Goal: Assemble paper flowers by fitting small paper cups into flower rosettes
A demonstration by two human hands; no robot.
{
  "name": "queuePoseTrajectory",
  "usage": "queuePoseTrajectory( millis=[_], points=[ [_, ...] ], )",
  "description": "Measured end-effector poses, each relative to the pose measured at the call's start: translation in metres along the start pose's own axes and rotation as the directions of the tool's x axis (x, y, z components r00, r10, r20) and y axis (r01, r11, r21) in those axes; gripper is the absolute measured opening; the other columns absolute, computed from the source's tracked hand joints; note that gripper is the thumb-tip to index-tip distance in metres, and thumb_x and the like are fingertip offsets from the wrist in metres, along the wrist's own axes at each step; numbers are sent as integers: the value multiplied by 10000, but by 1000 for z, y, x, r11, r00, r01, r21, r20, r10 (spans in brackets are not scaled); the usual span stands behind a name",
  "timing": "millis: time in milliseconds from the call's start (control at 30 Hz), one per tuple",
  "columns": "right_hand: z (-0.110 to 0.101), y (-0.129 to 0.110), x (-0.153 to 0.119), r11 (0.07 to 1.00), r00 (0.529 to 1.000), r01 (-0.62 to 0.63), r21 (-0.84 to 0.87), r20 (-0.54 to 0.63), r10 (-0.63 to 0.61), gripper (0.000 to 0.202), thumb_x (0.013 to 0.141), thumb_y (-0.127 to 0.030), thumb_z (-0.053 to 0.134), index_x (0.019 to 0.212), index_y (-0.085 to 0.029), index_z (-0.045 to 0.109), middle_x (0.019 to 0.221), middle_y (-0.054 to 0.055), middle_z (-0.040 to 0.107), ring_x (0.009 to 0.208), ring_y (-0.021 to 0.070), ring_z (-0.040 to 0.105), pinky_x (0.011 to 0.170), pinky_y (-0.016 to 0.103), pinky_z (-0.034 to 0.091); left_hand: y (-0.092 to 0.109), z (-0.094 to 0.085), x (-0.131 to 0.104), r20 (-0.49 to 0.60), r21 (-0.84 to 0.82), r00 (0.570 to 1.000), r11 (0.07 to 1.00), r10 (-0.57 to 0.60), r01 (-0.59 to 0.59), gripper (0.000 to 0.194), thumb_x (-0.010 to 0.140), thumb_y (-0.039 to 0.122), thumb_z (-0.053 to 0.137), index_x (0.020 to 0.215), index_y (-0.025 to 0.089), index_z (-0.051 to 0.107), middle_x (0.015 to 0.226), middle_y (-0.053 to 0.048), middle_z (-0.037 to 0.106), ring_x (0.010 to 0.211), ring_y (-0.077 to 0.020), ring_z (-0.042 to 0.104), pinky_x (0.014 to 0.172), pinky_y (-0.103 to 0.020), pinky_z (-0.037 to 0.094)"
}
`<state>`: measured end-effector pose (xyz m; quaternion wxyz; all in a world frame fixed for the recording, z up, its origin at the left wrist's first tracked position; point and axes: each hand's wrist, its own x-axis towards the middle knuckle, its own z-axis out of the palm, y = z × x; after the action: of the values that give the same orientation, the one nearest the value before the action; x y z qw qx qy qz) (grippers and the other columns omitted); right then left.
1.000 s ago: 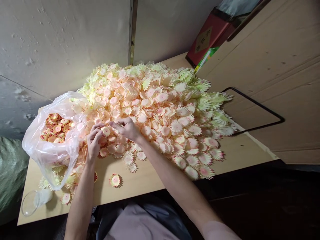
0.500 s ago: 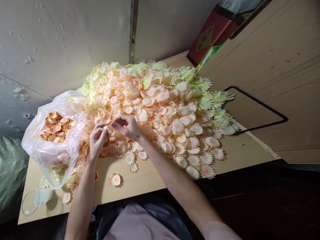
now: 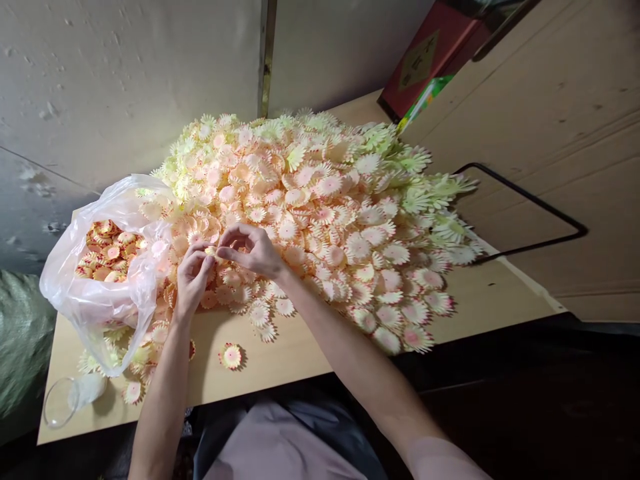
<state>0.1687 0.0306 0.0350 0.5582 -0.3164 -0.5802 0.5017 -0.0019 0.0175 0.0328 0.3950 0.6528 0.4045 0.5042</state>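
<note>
My left hand (image 3: pixel 195 275) is closed in a pinch on a small pale-yellow artificial flower piece (image 3: pixel 211 252), mostly hidden by the fingers. From the other side, my right hand (image 3: pixel 254 251) has its thumb and forefinger closed at the same piece. Both hands are over the front of a large heap of artificial flower heads (image 3: pixel 327 187), cream and pink with some greenish ones. Left of them sits an open translucent plastic bag (image 3: pixel 85 300) holding smaller red-edged flower heads (image 3: pixel 113 252). A single red-tipped flower head (image 3: pixel 231 357) lies on the table in front.
A clear glass (image 3: pixel 63 402) lies at the front left corner of the wooden table (image 3: pixel 280 363). A red box (image 3: pixel 425 63) stands at the back right. Beside the heap leans a cardboard panel (image 3: pixel 550 133) with a black wire loop (image 3: pixel 530 200). A green sack (image 3: pixel 23 353) is at far left.
My right hand has moved slightly left, its fingertips now meeting the small piece at my left fingers. The view has shifted a little.
</note>
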Motion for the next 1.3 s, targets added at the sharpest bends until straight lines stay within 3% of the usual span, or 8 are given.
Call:
queuePoseTrajectory(
  millis=[200, 433, 633, 900, 1033, 1133, 1300],
  points=[
    [1, -3, 1, 992, 995, 70, -104, 75, -63, 245, 806, -415, 693, 756, -182, 638, 814, 20, 611, 687, 110, 535, 621, 268, 463, -5, 0, 0, 24, 82, 997, 994, 73, -74, 248, 865, 397, 616, 752, 180, 652, 1055, -96, 623, 1026, -199, 580, 943, -338, 437],
    [0, -4, -1, 998, 994, -23, -63, 106, 30, 240, 768, -391, 731, 788, -175, 629, 800, 15, 617, 689, 108, 548, 632, 264, 470, -9, -3, 1, 61, 127, 993, 987, 96, -103, 223, 880, 371, 601, 774, 183, 658, 1076, -98, 617, 1049, -202, 584, 960, -349, 428],
    [1, -4, 0, 998, 996, -61, -7, 61, 62, 284, 770, -419, 722, 776, -149, 634, 711, 2, 599, 612, 90, 513, 580, 252, 443, -9, -2, 2, 58, 145, 990, 980, 129, -136, 231, 877, 376, 604, 753, 182, 623, 1057, -87, 630, 1028, -196, 589, 928, -333, 443],
    [-2, 5, 3, 1000, 998, -17, -11, 68, 17, 339, 853, -491, 618, 817, -154, 605, 658, -12, 556, 581, 97, 499, 551, 245, 419, -6, -1, 1, 29, 191, 996, 978, 79, -83, 270, 884, 413, 583, 753, 180, 619, 1059, -82, 627, 1045, -191, 587, 948, -325, 440],
    [-4, 12, 6, 998, 995, -9, -62, -99, 3, 362, 891, -532, 537, 797, -182, 524, 611, -34, 505, 529, 97, 475, 519, 244, 394, -1, 1, 1, 19, 173, 998, 982, 68, -70, 252, 890, 382, 585, 750, 178, 632, 1099, -75, 598, 1080, -184, 568, 972, -309, 418],
    [-1, 17, 9, 993, 963, -13, -116, -270, -19, 380, 891, -551, 519, 765, -193, 492, 612, -37, 474, 523, 94, 449, 510, 244, 378, 2, 4, 2, 35, 176, 997, 981, 74, -79, 257, 885, 380, 590, 734, 177, 631, 1099, -75, 567, 1055, -178, 559, 952, -297, 425],
    [-3, 27, 14, 994, 911, -57, -92, -413, 14, 398, 883, -595, 494, 795, -207, 479, 647, -25, 491, 526, 94, 469, 496, 242, 381, -1, 3, -1, 34, 168, 997, 983, 69, -74, 280, 880, 380, 584, 685, 180, 587, 1029, -68, 541, 1000, -182, 539, 926, -304, 424]
  ],
)
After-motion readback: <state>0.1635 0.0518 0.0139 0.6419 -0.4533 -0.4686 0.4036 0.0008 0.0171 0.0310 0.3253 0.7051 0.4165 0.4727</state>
